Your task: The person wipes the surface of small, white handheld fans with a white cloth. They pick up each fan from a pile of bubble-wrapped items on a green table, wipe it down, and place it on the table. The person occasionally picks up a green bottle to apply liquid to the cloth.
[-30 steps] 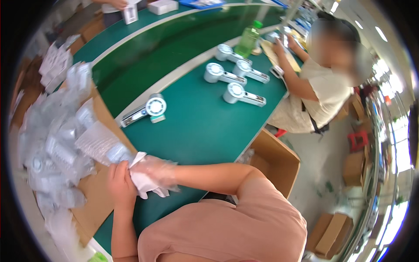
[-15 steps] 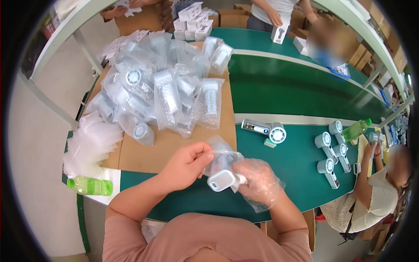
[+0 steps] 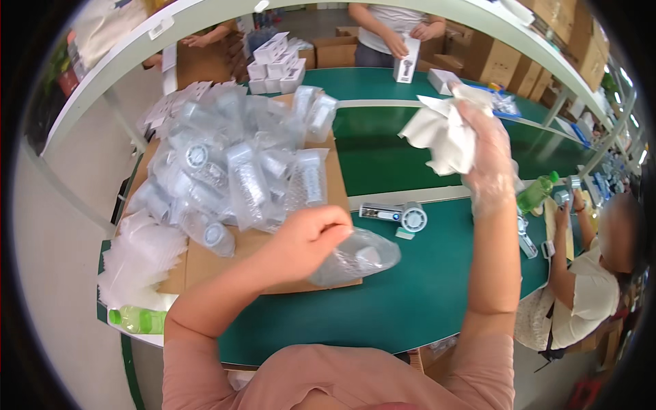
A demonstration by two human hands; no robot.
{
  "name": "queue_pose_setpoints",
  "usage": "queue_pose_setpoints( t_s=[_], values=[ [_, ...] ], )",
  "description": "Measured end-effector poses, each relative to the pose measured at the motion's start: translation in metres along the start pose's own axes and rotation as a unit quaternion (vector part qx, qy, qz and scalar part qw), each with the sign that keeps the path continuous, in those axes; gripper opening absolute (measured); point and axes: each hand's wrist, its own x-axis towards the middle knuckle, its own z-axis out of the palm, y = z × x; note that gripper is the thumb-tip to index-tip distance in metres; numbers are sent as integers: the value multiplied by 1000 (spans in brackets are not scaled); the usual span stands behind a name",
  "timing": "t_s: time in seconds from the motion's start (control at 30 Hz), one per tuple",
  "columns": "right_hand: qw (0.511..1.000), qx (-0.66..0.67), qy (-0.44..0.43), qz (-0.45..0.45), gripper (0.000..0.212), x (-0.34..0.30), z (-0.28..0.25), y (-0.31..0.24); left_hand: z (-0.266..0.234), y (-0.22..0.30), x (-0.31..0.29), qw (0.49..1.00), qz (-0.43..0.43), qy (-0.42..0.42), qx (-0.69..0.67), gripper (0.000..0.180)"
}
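My left hand (image 3: 307,242) is closed on the gathered end of a clear bubble bag (image 3: 372,249), near the cardboard's front right corner. A pale object shows through the plastic, partly hidden by the hand. My right hand (image 3: 490,147), in a thin clear plastic glove, is raised far to the right, gripping a crumpled white cloth (image 3: 447,133). Between the two hands, a silver handheld fan (image 3: 413,217) lies on the green table beside a small white-and-green block (image 3: 404,234). More fans at the right are mostly hidden behind my right forearm.
Bagged fans (image 3: 249,181) are heaped on a cardboard sheet (image 3: 205,273), with flat white bags (image 3: 140,256) at the left. Green bottles stand or lie at the right (image 3: 536,193) and left (image 3: 137,319). A co-worker (image 3: 581,294) sits at the right; others stand beyond.
My right hand has left the bag and swung up and right, now with a white cloth. My left hand keeps the bagged object, now lying to its right. The head view has shifted.
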Motion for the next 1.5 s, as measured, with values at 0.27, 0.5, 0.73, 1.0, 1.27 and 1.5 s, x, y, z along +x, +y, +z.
queue_pose_setpoints(
  t_s=[0.27, 0.5, 0.73, 1.0, 1.27, 1.5],
  values=[
    [991, 76, -12, 114, 48, -122, -65, 119, -50, -9, 84, 999, 11, 39, 8, 12],
    [984, 138, 62, 98, 55, -128, -85, 136, -153, -79, 219, 903, 107, 273, 314, 13],
    [973, 191, 67, 109, 54, -134, -84, 123, -175, -178, 252, 698, -84, 86, 706, 14],
    [942, 292, 40, 162, 55, -128, -103, 138, -92, -123, 219, 840, 75, 74, 532, 16],
    [934, 213, 241, -156, 57, -178, -170, 74, -35, -17, 86, 892, 189, 30, 410, 19],
    [883, -160, 328, -296, 72, -214, -194, 0, -67, -29, 7, 949, 97, 109, 280, 22]
  ],
)
